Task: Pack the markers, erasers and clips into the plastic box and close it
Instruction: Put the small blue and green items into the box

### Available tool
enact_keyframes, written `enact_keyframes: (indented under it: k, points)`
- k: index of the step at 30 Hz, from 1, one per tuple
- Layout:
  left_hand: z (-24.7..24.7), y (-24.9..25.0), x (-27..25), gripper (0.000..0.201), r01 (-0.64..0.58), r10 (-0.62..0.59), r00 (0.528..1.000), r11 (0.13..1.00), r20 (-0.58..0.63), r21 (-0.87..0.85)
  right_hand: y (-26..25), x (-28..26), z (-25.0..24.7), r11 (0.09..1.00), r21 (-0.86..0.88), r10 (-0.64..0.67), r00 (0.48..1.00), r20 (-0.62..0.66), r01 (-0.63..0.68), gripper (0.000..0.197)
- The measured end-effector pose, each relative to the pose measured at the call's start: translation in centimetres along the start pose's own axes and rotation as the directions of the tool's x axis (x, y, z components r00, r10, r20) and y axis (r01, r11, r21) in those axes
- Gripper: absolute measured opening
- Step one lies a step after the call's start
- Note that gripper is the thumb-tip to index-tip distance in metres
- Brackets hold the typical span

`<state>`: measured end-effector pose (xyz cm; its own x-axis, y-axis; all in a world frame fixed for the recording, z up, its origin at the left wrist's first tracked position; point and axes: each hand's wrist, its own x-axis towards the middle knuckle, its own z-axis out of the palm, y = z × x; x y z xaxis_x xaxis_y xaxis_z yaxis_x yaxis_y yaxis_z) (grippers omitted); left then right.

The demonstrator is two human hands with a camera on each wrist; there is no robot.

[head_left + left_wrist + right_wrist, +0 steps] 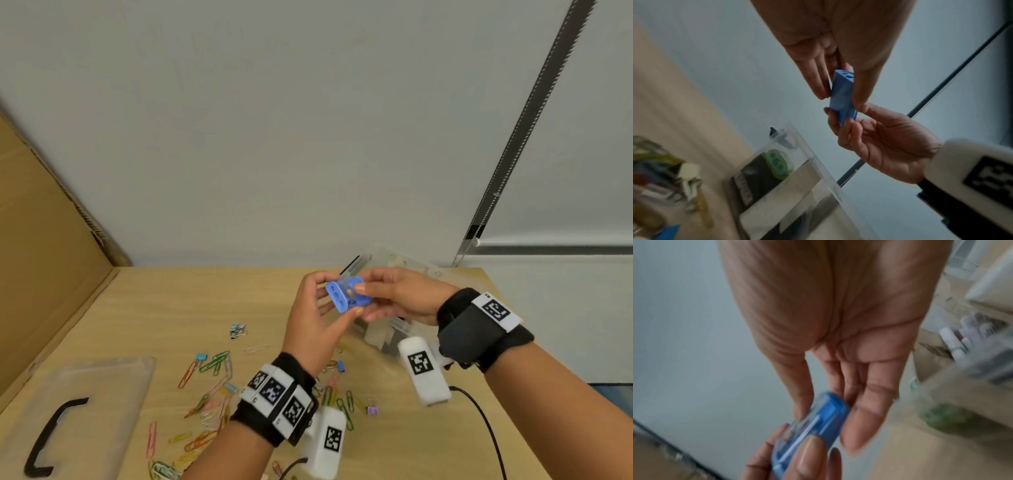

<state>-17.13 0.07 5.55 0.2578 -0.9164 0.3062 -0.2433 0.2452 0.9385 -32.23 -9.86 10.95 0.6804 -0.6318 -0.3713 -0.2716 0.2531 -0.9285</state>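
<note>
- At the far left, a see-through lid [102, 394] with a black handle [51, 442] lies flat on the wooden surface [191, 301], well apart from the box. It is still off.
- Next to it, lots of bright paper clips [212, 387] are spread over the surface. A few small binder clips [237, 331] sit among them. We think they are light, thin and slippery, so we would scoop or pinch them in little bunches.
- In the middle, our left hand [315, 329] is up in the air. Its thumb and fingers pinch the near end of a small blue piece [347, 295] with 3 round holes in its end.
- We think this blue piece is a hard plastic holder or an eraser case; we cannot tell which. It looks light and stiff, with smooth sides, so the flat sides are the best place to hold it.
- Our right hand [400, 298] pinches the other end of the same piece between thumb and fingers. So both hands hold it at once, just above the box.
- Under and behind our right hand stands the clear plastic box [387, 329], open. The left wrist view shows a green piece [779, 165] with 3 holes and white blocks already inside.
- The right wrist view shows white markers [953, 344] in the box, but it is blurry.
</note>
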Motion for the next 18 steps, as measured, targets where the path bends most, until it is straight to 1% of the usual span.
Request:
enact_keyframes:
  k: [1, 2, 3, 4, 5, 6, 7, 8, 9, 11, 13, 15, 16, 18]
  points:
    - [0.7, 0.0, 0.9, 0.046, -0.033, 0.032, 0.999, 0.997, 0.011, 0.065, -0.4, 0.0, -1.0, 0.999, -0.002, -0.051, 0.997, -0.062, 0.051, 0.031]
    - [1.4, -0.1, 1.8, 0.047, -0.068, 0.063, 0.997, 0.986, 0.033, 0.154, -0.7, 0.3, -2.2, 0.995, -0.044, -0.1, 0.984, -0.149, 0.094, 0.034]
    - [2.0, -0.5, 2.8, 0.049, -0.093, 0.08, 0.995, 0.961, 0.061, 0.259, -1.0, 0.7, -3.3, 0.984, -0.13, -0.148, 0.957, -0.249, 0.119, 0.036]
    - [2.6, -1.1, 3.8, 0.051, -0.1, 0.073, 0.993, 0.926, 0.088, 0.364, -1.2, 1.3, -4.3, 0.963, -0.244, -0.195, 0.918, -0.345, 0.113, 0.034]
    - [3.1, -1.9, 4.7, 0.052, -0.091, 0.046, 0.993, 0.884, 0.109, 0.458, -1.4, 2.0, -5.3, 0.923, -0.378, -0.24, 0.875, -0.419, 0.072, 0.03]
    - [3.6, -2.9, 5.4, 0.054, -0.076, 0.008, 0.992, 0.841, 0.13, 0.536, -1.5, 2.8, -6.1, 0.858, -0.513, -0.278, 0.845, -0.457, 0.005, 0.027]
    - [4.1, -3.9, 5.8, 0.055, -0.061, -0.042, 0.987, 0.8, 0.157, 0.597, -1.6, 3.5, -6.5, 0.777, -0.625, -0.295, 0.836, -0.462, -0.072, 0.024]
    - [4.4, -4.6, 6.0, 0.056, -0.049, -0.093, 0.978, 0.767, 0.186, 0.64, -1.5, 4.4, -6.8, 0.695, -0.704, -0.285, 0.844, -0.454, -0.144, 0.024]
    - [4.7, -5.3, 6.1, 0.056, -0.04, -0.132, 0.969, 0.749, 0.208, 0.661, -1.5, 5.1, -7.0, 0.622, -0.755, -0.257, 0.858, -0.445, -0.205, 0.025]
    - [5.1, -6.2, 5.9, 0.055, -0.037, -0.149, 0.963, 0.75, 0.223, 0.661, -1.0, 6.9, -7.3, 0.5, -0.81, -0.186, 0.876, -0.446, -0.306, 0.031]
    - [5.4, -6.5, 5.6, 0.055, -0.043, -0.131, 0.968, 0.753, 0.214, 0.657, -0.6, 8.5, -7.8, 0.433, -0.821, -0.145, 0.871, -0.47, -0.371, 0.04]
    - [5.4, -6.6, 5.5, 0.055, -0.046, -0.129, 0.968, 0.75, 0.215, 0.66, -0.8, 9.8, -8.3, 0.409, -0.817, -0.103, 0.87, -0.483, -0.406, 0.049]
    - [5.4, -6.7, 5.6, 0.055, -0.049, -0.131, 0.967, 0.746, 0.219, 0.664, -0.9, 10.3, -8.4, 0.403, -0.819, -0.077, 0.876, -0.476, -0.409, 0.05]
    - [5.3, -6.8, 5.6, 0.055, -0.05, -0.136, 0.965, 0.743, 0.224, 0.668, -0.3, 12.1, -9.2, 0.342, -0.849, -0.037, 0.897, -0.44, -0.402, 0.047]
